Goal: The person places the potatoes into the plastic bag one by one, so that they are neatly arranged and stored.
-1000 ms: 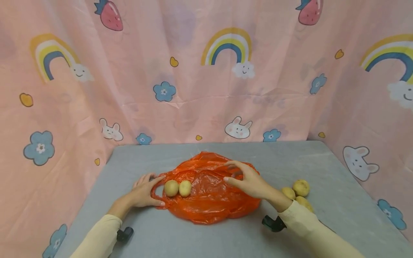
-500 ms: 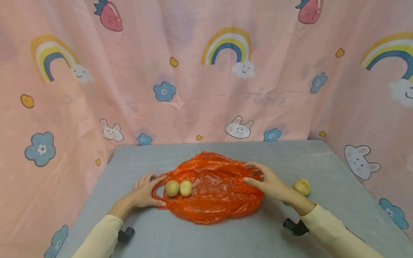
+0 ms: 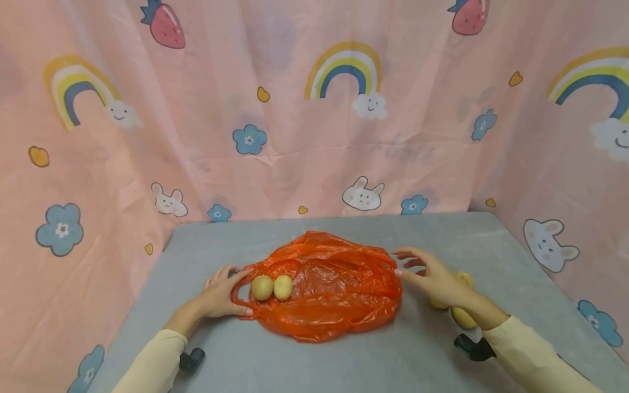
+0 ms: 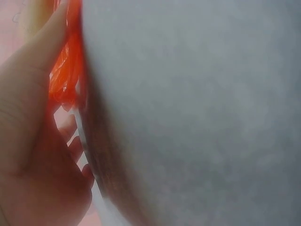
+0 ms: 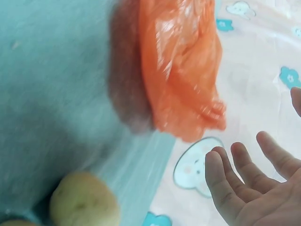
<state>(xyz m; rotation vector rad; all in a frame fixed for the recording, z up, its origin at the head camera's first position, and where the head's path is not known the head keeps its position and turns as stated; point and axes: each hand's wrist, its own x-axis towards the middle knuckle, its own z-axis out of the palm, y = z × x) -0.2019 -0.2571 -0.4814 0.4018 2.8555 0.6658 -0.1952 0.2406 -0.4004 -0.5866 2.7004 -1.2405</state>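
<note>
A crumpled orange-red plastic bag lies across the middle of the table. Two potatoes, one browner and one paler, rest side by side at its left end by the handle loop. My left hand rests there with thumb and forefinger spread apart, their tips at the two sides of the loop; the left wrist view shows bag film along the thumb. At the bag's right end is my right hand, holding nothing, its fingers spread and gently bent. In the right wrist view these fingers are apart from the bag.
Several more potatoes sit on the grey table to the right, partly hidden behind my right wrist. Black devices are worn under both wrists. A pink patterned curtain encloses the table at the back and sides.
My right hand has moved rightward from over the bag to just beyond its right end, and the bag's right end has spread out slightly. The left hand and the two potatoes there stay put.
</note>
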